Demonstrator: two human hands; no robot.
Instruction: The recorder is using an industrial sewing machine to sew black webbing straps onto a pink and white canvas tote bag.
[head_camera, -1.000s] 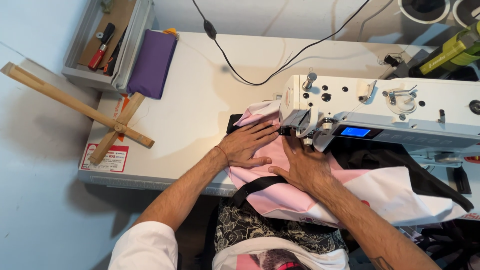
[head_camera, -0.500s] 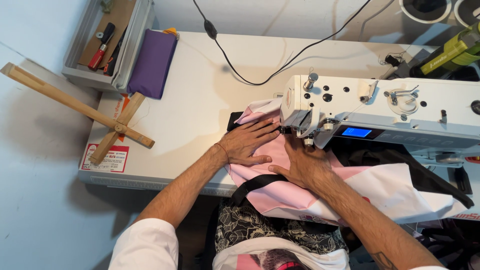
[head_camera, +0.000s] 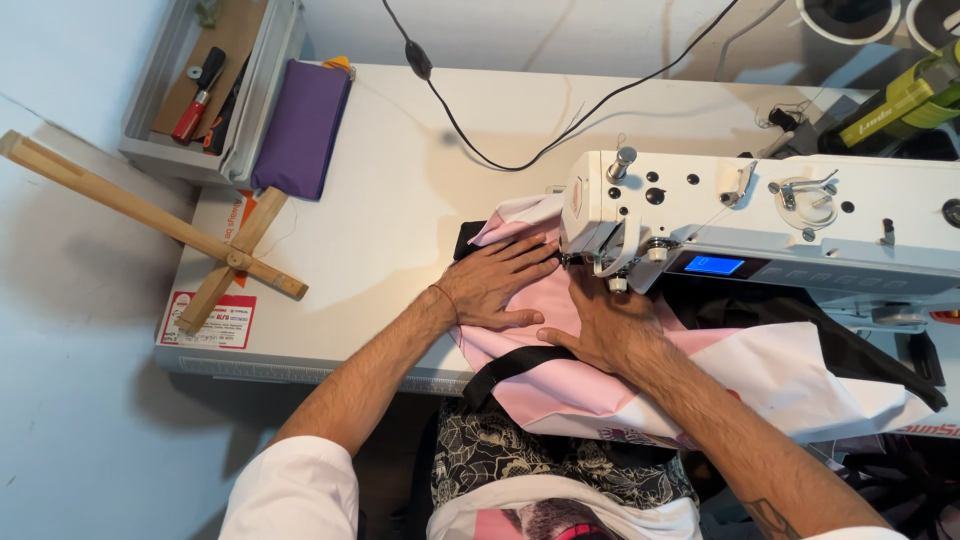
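The left hand (head_camera: 500, 285) lies open, palm down, on the pink fabric (head_camera: 560, 385); the right hand (head_camera: 612, 325) presses flat beside it, fingers extended toward the needle of the white sewing machine (head_camera: 760, 215). The fabric is pink with a black strap (head_camera: 510, 362), and drapes over the table's (head_camera: 400, 180) near edge. At far left, a grey tray (head_camera: 255, 95) holds a red-handled tool (head_camera: 195, 95).

Pink cloth (head_camera: 540, 385) with a black strap (head_camera: 505, 365); white sewing machine (head_camera: 790, 215), white worktop (head_camera: 400, 200), purple pouch (head_camera: 300, 130).
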